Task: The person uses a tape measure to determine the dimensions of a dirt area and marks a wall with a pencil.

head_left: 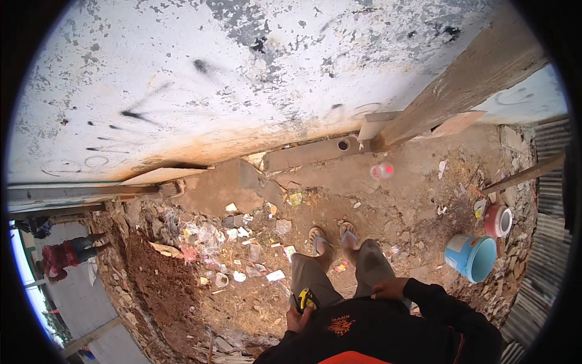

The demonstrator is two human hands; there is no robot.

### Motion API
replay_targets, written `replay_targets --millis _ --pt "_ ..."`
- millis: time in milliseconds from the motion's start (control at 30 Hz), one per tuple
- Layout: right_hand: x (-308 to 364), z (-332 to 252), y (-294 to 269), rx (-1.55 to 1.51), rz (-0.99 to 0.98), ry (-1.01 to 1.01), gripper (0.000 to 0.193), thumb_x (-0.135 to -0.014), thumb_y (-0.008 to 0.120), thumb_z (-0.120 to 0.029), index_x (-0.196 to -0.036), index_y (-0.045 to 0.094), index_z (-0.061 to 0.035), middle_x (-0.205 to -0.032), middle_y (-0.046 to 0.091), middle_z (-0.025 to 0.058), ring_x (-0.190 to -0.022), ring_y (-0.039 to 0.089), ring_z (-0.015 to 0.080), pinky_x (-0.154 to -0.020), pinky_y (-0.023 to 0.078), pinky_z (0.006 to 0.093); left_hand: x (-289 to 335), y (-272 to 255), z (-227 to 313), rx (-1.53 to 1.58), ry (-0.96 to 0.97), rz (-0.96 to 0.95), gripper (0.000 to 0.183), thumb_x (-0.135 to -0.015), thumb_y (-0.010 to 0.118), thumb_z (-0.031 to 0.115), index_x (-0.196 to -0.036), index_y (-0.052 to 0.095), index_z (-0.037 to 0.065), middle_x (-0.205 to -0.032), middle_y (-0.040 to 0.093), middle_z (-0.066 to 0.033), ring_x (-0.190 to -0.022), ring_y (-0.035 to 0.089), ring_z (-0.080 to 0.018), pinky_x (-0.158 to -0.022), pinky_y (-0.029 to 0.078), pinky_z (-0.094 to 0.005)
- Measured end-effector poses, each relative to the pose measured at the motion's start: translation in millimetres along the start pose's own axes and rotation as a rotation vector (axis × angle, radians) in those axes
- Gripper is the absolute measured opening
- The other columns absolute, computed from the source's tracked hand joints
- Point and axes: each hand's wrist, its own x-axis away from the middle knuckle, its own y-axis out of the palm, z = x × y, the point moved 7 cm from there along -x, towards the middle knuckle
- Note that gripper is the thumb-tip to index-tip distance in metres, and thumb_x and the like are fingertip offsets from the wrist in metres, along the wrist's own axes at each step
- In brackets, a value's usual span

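My left hand (297, 319) is closed around a yellow-and-black tape measure (308, 298), held low beside my left thigh. A thin dark piece sticks out next to it; I cannot make out what it is. At my waist, my right hand (389, 289) has its fingers bent together at the hem of my black jacket (388, 321). The jacket partly hides those fingertips. Below me, my sandalled feet (332, 235) stand on bare dirt, facing a stained, peeling white wall (242, 79).
Scattered litter (224, 242) covers the ground to the left, beside reddish loose soil (160, 285). To the right stand a blue bucket (459, 255) and a red-and-white container (497, 221). A plastic bottle (382, 171) lies near the wooden post (454, 85). Another person (63, 256) is at far left.
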Motion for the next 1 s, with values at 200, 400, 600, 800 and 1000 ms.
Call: replay_targets --millis 200,400,600,800,1000 --pt "-128 71 -247 0.09 0.815 0.269 0.044 -0.085 0.06 -0.034 -0.116 0.053 -0.0042 -0.107 0.061 0.0203 -0.097 0.061 0.0373 -0.084 0.047 0.0461 -185 48 -24 0.53 -0.213 0.028 0.022 -0.092 0.059 0.027 -0.091 0.055 0.006 -0.064 0.056 -0.0015 -0.04 0.045 -0.0088 -0.037 0.035 -0.0254" --pt "-263 122 -464 0.481 1.253 0.405 0.07 -0.08 0.068 -0.032 -0.14 0.036 -0.0136 -0.138 0.041 0.0208 -0.119 0.05 0.0401 -0.095 0.045 0.0503 -379 106 -76 0.784 -0.284 0.073 0.026 -0.093 0.057 0.034 -0.09 0.055 0.008 -0.066 0.064 -0.0071 -0.035 0.038 -0.009 -0.034 0.029 -0.0246" --pt "-335 141 -528 0.771 1.15 0.475 0.078 -0.076 0.073 -0.035 -0.143 0.037 -0.0197 -0.14 0.037 0.019 -0.12 0.049 0.0415 -0.095 0.046 0.0497 -464 111 -103 0.851 -0.167 0.061 0.029 -0.095 0.051 0.035 -0.1 0.059 0.007 -0.074 0.068 -0.0133 -0.034 0.034 -0.0091 -0.033 0.026 -0.0238" --pt "-356 157 -543 0.865 1.087 0.29 0.062 -0.074 0.071 -0.024 -0.13 0.046 -0.0131 -0.12 0.049 0.0209 -0.106 0.057 0.0415 -0.087 0.048 0.0508 -507 84 -84 0.849 0.044 0.099 0.031 -0.095 0.05 0.038 -0.098 0.058 0.008 -0.075 0.067 -0.0116 -0.035 0.034 -0.0081 -0.034 0.027 -0.0225" --pt "-401 81 -516 0.892 1.121 0.133 0.063 -0.075 0.072 -0.026 -0.129 0.044 -0.011 -0.118 0.052 0.0198 -0.105 0.058 0.0409 -0.086 0.049 0.0486 -514 44 -89 0.937 0.08 0.185 0.029 -0.094 0.053 0.036 -0.097 0.059 0.008 -0.074 0.068 -0.0127 -0.035 0.035 -0.0076 -0.034 0.026 -0.0229"
